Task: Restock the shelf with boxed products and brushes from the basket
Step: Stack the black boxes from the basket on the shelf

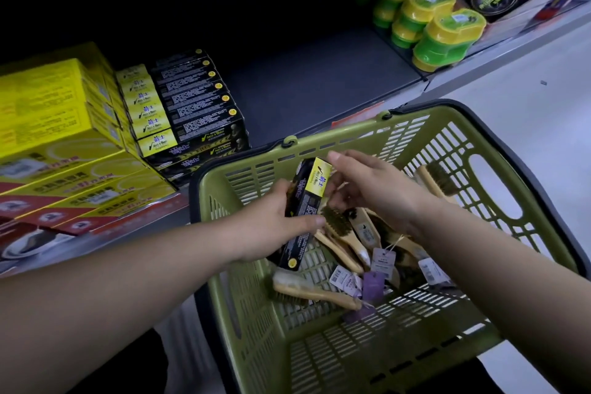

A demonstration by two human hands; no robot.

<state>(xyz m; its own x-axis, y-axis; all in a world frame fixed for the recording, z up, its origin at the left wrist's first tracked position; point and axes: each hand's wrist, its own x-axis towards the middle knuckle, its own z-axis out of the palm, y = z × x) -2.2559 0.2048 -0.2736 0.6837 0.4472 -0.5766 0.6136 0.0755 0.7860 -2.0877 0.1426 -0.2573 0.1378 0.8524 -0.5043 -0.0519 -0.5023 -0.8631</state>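
The long black and yellow box (306, 201) is over the middle of the green basket (351, 134), tipped up on a slant with its yellow end highest. The left hand (271, 227) grips it around the middle, thumb on the front and fingers behind. The right hand (377, 189) is at the top end of the box, with one finger over the yellow tip and the other fingers bent behind it, so it looks like it holds that end too. The box is thin card, so I think it is light and stiff, but it may dent if it is squeezed hard. The long flat sides are the best place to hold it, near the middle, so it does not tip. The wooden brushes (339, 224) lie in a heap in the basket, right under the box. They look hard and light, with paper tags on strings that may catch on each other. The handle is the best part to grab, not the bristles. On the shelf (319, 80), past the far left corner of the basket, is a row of boxes (192, 105) of the same kind, and there is bare shelf just beyond the basket.
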